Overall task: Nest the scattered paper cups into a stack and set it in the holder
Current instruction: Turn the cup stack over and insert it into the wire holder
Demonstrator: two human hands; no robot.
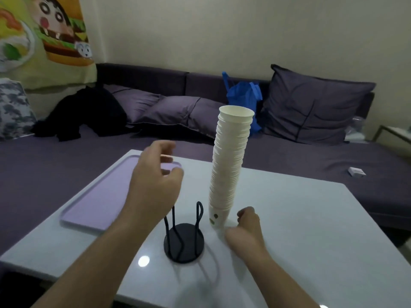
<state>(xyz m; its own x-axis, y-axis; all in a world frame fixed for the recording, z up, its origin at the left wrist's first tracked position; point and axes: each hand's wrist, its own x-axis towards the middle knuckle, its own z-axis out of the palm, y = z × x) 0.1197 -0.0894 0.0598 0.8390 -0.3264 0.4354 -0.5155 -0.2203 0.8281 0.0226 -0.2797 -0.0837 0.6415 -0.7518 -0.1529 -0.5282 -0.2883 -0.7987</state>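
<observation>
A tall stack of nested white paper cups (pixel 226 165) stands on the white table (pixel 300 230), mouth up and leaning slightly right at the top. The bottom cup has small green marks. Left of its base stands the black wire cup holder (pixel 184 242), a round base with upright loops, holding nothing. My right hand (pixel 243 228) sits just right of the stack's base with fingers loosely curled; a narrow gap shows between thumb and cup. My left hand (pixel 155 181) hovers above and behind the holder, blurred, fingers loosely curled around nothing.
A flat lilac tray (pixel 95 196) lies on the table's left part. Behind the table runs a dark purple sofa with cushions (pixel 311 107), a blue bag (pixel 242 96) and black clothing (pixel 89 112). A small white box (pixel 356 172) lies on the sofa seat.
</observation>
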